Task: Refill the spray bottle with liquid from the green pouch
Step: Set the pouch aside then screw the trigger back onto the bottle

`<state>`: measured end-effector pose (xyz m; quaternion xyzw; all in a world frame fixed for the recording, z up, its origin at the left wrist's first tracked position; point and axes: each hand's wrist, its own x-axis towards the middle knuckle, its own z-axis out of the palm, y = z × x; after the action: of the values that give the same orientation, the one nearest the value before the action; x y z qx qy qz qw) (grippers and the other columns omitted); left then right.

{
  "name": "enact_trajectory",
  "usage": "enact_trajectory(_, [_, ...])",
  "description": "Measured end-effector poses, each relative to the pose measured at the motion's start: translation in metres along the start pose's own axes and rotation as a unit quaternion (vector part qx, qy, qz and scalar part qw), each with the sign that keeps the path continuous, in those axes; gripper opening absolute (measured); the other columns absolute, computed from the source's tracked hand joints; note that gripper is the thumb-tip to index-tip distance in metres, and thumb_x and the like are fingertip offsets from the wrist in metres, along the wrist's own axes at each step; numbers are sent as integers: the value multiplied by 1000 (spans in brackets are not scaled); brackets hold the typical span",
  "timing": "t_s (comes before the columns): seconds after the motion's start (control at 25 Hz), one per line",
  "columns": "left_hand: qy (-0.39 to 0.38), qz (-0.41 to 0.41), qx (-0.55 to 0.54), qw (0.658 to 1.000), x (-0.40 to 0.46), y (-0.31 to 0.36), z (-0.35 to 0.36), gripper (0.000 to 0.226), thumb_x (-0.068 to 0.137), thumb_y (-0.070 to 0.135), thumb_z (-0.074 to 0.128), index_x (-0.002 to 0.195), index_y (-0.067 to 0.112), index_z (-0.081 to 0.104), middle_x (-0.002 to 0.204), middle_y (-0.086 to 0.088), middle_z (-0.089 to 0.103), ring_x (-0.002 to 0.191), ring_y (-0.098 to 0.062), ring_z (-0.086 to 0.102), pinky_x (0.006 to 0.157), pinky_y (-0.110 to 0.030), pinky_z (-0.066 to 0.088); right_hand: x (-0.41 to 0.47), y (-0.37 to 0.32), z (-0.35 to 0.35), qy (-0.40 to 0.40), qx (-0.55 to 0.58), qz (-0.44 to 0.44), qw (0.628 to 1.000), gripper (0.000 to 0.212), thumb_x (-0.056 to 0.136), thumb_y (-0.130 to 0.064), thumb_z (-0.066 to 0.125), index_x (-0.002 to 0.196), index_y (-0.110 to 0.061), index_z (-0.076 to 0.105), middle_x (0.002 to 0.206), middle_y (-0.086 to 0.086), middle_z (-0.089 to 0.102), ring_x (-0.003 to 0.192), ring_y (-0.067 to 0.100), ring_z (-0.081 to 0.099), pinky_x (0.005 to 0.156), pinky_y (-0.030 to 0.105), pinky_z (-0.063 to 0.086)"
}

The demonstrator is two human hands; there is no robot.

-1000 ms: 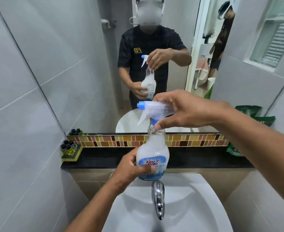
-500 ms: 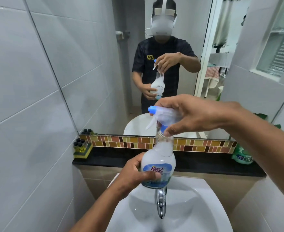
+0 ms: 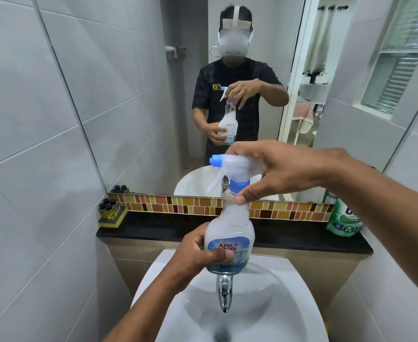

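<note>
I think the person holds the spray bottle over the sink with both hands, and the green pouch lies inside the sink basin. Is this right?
Not entirely. The head view shows the green pouch standing on the dark ledge at the right, below the mirror, not inside the sink basin. The rest holds: the left hand grips the spray bottle body and the right hand grips its trigger head, over the sink.

The view has tilted upward, so the black ledge (image 3: 153, 229) now sits lower in the picture. Beside its right end the green pouch (image 3: 345, 219) shows more fully. The right hand (image 3: 284, 172) has turned slightly around the spray head (image 3: 232, 166).
</note>
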<state>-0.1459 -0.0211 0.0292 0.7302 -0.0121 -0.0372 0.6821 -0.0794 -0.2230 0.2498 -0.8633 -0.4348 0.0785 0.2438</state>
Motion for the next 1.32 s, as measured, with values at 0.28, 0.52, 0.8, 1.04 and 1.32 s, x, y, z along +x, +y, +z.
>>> enact_trajectory(0.28, [4, 10, -16, 1000, 1, 6, 2, 75, 59, 33, 91, 131, 25, 68, 120, -5, 80, 115, -32, 75, 92, -39, 66, -7, 8, 4, 54, 38, -18, 998, 46, 79, -41, 88, 113, -21, 65, 105, 0, 68, 93, 20, 68, 78, 40, 60])
enact_trajectory(0.52, [7, 8, -11, 1000, 1, 9, 0, 72, 60, 32, 91, 129, 25, 70, 118, -6, 80, 113, -32, 76, 92, -39, 65, -6, 16, 4, 51, 105, -27, 993, 44, 82, -32, 87, 117, -18, 64, 102, 2, 66, 78, 14, 69, 61, 30, 58])
enact_trajectory(0.8, [9, -9, 5, 1000, -2, 3, 5, 80, 58, 32, 92, 133, 24, 67, 122, -9, 78, 117, -35, 73, 98, -45, 64, -6, 15, 5, 26, 112, -34, 993, 47, 80, -31, 89, 119, -21, 64, 109, -1, 65, 90, 4, 68, 69, 23, 59])
enact_trajectory(1.04, [17, -16, 17, 1000, -3, -2, 8, 84, 55, 36, 93, 135, 26, 66, 124, -7, 78, 119, -35, 73, 102, -50, 62, -12, 16, 12, 71, 69, -34, 994, 44, 80, -41, 88, 114, -25, 66, 106, -8, 66, 94, 7, 66, 74, 24, 56])
enact_trajectory(1.32, [6, -11, 28, 1000, -1, -1, 10, 83, 57, 36, 92, 135, 24, 66, 125, -8, 77, 119, -35, 73, 103, -52, 61, -14, 19, 16, 96, 46, -19, 994, 52, 76, -48, 87, 116, -23, 66, 107, -1, 68, 98, 17, 67, 85, 48, 60])
